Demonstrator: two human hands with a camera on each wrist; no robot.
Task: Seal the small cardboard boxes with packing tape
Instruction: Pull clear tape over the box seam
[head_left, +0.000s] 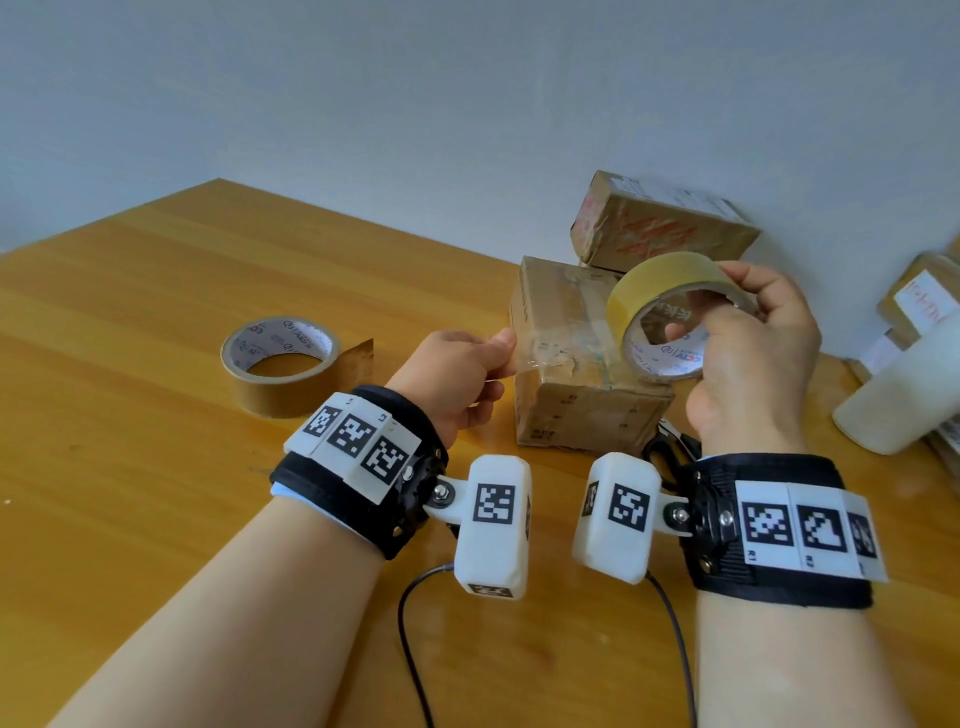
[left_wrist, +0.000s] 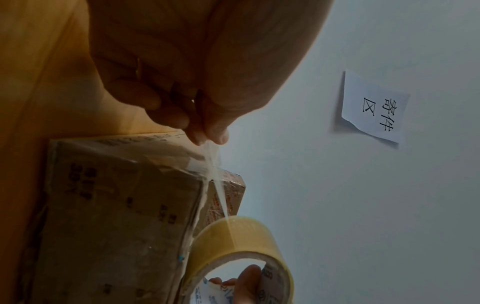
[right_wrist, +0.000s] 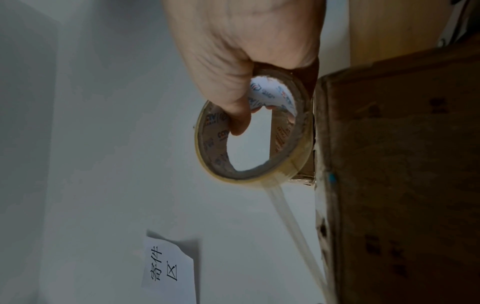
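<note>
- A brown tape roll (head_left: 283, 366) lies on the worktop (head_left: 130, 322).
- The left hand (head_left: 457, 376) pinches the clear tape end (head_left: 524, 364).
- The closed cardboard box (head_left: 571, 364) sits centre.
- The right hand (head_left: 753, 358) grips the clear tape roll (head_left: 670, 291) above it.
- Only wrist views show a wall note (left_wrist: 376, 107).

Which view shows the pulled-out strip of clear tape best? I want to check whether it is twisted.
The left wrist view: the tape strip runs bunched and narrow from the left hand to the clear roll. The right wrist view shows only its roll end; in the head view it is nearly invisible.
</note>
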